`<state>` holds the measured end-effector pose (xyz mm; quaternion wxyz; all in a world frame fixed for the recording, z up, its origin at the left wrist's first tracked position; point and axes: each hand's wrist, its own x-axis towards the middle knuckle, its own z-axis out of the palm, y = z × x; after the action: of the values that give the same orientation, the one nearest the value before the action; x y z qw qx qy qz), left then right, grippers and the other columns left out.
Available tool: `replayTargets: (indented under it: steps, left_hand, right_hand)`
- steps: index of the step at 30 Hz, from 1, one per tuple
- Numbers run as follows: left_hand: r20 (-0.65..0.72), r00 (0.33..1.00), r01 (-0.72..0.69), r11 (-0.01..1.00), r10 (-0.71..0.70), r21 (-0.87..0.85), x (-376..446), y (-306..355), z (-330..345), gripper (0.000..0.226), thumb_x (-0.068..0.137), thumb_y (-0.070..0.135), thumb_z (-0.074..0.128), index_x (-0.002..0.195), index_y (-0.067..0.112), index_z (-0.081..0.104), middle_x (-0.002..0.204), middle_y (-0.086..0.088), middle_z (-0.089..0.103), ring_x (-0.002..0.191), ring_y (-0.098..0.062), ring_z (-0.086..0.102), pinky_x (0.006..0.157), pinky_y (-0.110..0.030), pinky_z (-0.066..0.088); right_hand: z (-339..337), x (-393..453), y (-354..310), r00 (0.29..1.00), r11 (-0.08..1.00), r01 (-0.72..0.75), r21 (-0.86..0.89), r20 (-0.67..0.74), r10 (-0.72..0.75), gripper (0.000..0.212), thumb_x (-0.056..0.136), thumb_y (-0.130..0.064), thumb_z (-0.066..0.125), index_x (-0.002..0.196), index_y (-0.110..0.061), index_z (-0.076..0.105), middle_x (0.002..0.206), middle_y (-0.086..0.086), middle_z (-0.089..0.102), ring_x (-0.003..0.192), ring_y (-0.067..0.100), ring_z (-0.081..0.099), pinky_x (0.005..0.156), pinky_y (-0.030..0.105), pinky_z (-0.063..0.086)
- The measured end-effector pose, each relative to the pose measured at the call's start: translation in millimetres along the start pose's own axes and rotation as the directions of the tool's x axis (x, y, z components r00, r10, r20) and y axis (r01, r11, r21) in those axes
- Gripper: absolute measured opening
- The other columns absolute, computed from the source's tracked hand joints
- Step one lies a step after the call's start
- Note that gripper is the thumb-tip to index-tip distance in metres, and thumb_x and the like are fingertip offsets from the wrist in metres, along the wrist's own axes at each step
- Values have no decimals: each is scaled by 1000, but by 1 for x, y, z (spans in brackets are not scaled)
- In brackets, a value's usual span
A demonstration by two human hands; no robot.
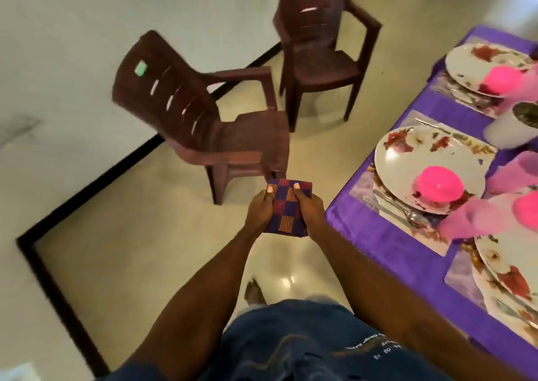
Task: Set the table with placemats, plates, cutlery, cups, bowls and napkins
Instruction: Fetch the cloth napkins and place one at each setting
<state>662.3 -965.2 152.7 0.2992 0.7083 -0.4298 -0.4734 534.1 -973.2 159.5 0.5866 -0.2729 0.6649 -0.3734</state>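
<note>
So the napkin (287,208) was a folded cloth square in a checker pattern, dark purple blocks mixed with orange-striped and reddish ones. Both hands had it at once, out in front of the body over the pale floor, just left of the table corner (387,235). Left hand (260,210) gripped the left edge, right hand (311,210) the right edge, each thumb pressed flat on top and the other fingers curled under where I couldn't see them.

The table had a purple cloth with floral plates (419,159) on placemats, pink bowls (439,184) upside down on them, and cutlery (393,206) beside the near plate. Everything over there was smeared by motion blur, and the right edge cut off the nearest setting. A pink cup (477,220) lay tilted, hard to make out. Two brown plastic chairs (209,130) stood off the table, blurry too.
</note>
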Motion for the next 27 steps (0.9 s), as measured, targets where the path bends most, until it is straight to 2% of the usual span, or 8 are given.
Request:
replayTargets:
  steps: [4,9,12,16,18,21,23,27]
  left_hand:
    - [212,972,-123,986,96,115,59,47,16,51,106,43,27,114,8,63,104,-6,67,91,-23,65,73,-29,51]
    - [450,880,-294,920,155,258,116,86,73,40,106,43,27,98,16,55,99,-6,66,88,-23,64,78,-32,52]
    - [520,832,-390,872,196,295,146,112,109,35,107,35,30,98,11,55,93,-4,62,87,-23,62,71,-29,46]
    - [597,755,-524,796,270,302,176,138,141,36,106,36,34,94,10,54,90,-2,61,82,-21,61,64,-27,42]
    - [651,689,-604,749,319,273,181,152,158,37,105,42,34,91,14,53,86,0,63,77,-18,62,64,-27,48]
    - [736,579,-698,680,351,225,173,164,185,38,104,49,31,89,20,50,83,-1,65,73,-20,64,66,-33,53]
    - [806,465,-772,614,367,166,164,165,205,40,102,54,27,88,23,48,82,-8,67,74,-29,65,67,-38,53]
    - [935,176,-881,473,307,10,135,150,240,47,99,58,26,96,19,51,82,-14,68,73,-37,64,64,-47,53]
  right_hand:
    - [-6,39,-22,964,997,64,49,-261,-49,36,96,-49,53,100,-15,66,97,5,72,81,20,69,58,25,54]
    - [-40,88,-31,845,996,72,53,-533,-33,48,100,-52,41,105,-10,65,97,5,72,85,22,69,67,30,56]
    - [-58,114,-45,755,995,97,39,-654,-48,48,101,-51,37,101,-12,64,96,4,71,84,22,68,69,29,54]
    - [-75,138,-63,661,995,46,87,-749,35,52,101,-51,36,96,-9,66,93,8,71,82,25,66,66,27,45]
    - [-85,142,-69,602,993,32,113,-795,71,55,101,-53,34,95,-8,67,91,8,71,81,27,66,67,28,43]
    - [-100,133,-69,454,985,11,171,-879,147,55,101,-52,32,94,-8,65,91,11,71,82,31,65,66,29,41]
    - [-108,119,-63,329,969,3,248,-915,234,54,101,-52,32,97,-10,65,94,12,70,85,34,63,67,31,38]
    - [-115,88,-37,61,901,-1,434,-899,433,52,102,-51,32,103,-9,63,101,17,68,94,37,61,71,36,40]
